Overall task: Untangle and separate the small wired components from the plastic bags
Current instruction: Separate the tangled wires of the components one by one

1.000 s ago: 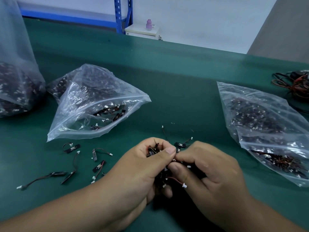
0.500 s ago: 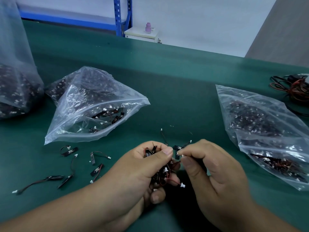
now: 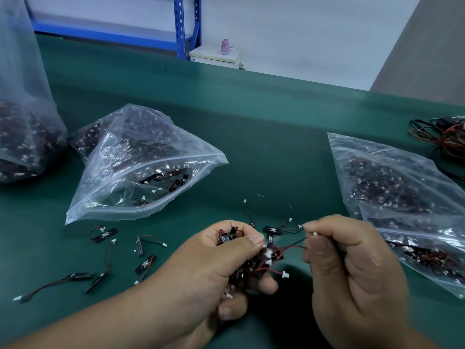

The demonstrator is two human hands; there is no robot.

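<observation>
My left hand (image 3: pixel 214 268) grips a tangled clump of small wired components (image 3: pixel 261 260), black strips with red-black leads and white plugs. My right hand (image 3: pixel 352 270) pinches one wire's white plug end (image 3: pixel 314 234) between thumb and forefinger, drawn taut to the right of the clump. An open clear zip bag (image 3: pixel 141 170) holding more components lies at centre left. A second clear bag (image 3: pixel 402 202) full of them lies to the right. Several separated components (image 3: pixel 105 258) lie loose on the green table (image 3: pixel 264 137) left of my hands.
A third, larger plastic bag (image 3: pixel 22 127) of components stands at the far left. A bundle of red and black cables (image 3: pixel 442 137) lies at the far right edge. Beyond the table are a blue shelf frame (image 3: pixel 183 26) and a small white cabinet (image 3: pixel 214 55).
My right hand has pulled away to the right from my left hand, drawing one wire out of the clump. The left hand keeps its grip.
</observation>
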